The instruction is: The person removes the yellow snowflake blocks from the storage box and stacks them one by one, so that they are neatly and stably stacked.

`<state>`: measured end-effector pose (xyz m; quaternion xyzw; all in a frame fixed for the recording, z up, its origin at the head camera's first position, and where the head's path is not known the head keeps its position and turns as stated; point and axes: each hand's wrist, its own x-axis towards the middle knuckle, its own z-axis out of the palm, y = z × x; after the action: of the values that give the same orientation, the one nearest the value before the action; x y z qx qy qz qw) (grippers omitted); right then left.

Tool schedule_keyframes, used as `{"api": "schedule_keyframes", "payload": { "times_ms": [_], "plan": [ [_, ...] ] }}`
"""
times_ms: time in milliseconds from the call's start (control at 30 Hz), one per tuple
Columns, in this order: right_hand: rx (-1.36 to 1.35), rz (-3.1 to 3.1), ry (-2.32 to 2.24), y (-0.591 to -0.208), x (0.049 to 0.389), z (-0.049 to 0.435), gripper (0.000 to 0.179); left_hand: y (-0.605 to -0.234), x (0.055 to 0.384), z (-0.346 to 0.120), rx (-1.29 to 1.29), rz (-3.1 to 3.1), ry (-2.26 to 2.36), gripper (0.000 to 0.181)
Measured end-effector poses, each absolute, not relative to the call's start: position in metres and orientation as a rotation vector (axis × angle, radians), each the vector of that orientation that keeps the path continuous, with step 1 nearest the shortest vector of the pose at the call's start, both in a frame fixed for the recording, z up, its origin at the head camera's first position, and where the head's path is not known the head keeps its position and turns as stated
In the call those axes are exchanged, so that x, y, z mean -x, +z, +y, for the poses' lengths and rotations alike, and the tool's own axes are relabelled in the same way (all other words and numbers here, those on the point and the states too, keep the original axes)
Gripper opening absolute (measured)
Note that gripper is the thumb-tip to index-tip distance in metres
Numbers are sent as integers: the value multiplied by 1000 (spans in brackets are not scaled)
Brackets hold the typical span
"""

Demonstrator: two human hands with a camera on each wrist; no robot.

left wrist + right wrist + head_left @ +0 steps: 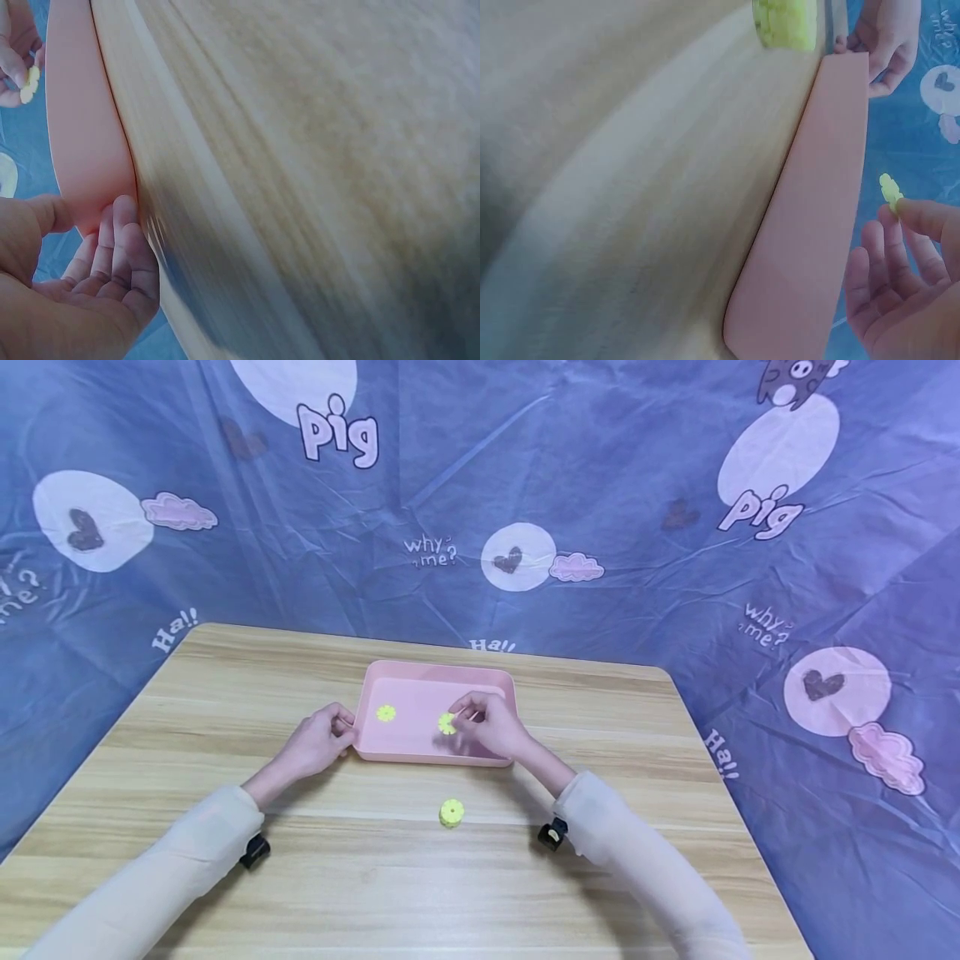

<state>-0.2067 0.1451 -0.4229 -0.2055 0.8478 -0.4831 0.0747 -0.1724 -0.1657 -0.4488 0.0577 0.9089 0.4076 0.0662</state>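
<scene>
A shallow pink tray (pixel 405 758) lies on the wooden table. My left hand (pixel 321 742) grips its near left corner, thumb at the rim and fingertips against the outer wall, as the left wrist view shows. Over the tray's right half, my right hand (pixel 491 724) pinches a thin yellow flower-shaped disc (pixel 889 192) between thumb and forefinger, with the other fingers loosely bent. Another yellow flower-shaped disc (pixel 386 713) lies flat on the tray floor toward the left. In front of the tray stands a short stack of the same yellow discs (pixel 452 812).
The wooden table (pixel 360 877) extends around the tray on all sides. Behind it hangs a blue printed cloth (pixel 435 468), which also runs down both sides. Dark wrist cameras (pixel 553 833) are strapped at the cuffs of the light sleeves.
</scene>
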Motion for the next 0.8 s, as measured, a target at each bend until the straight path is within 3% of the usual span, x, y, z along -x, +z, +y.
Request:
{"api": "schedule_keyframes", "payload": {
  "times_ms": [800],
  "plan": [
    [444, 2307, -1490, -421, 147, 171, 23, -451, 176, -168, -178, 2737, 1232, 20]
  ]
}}
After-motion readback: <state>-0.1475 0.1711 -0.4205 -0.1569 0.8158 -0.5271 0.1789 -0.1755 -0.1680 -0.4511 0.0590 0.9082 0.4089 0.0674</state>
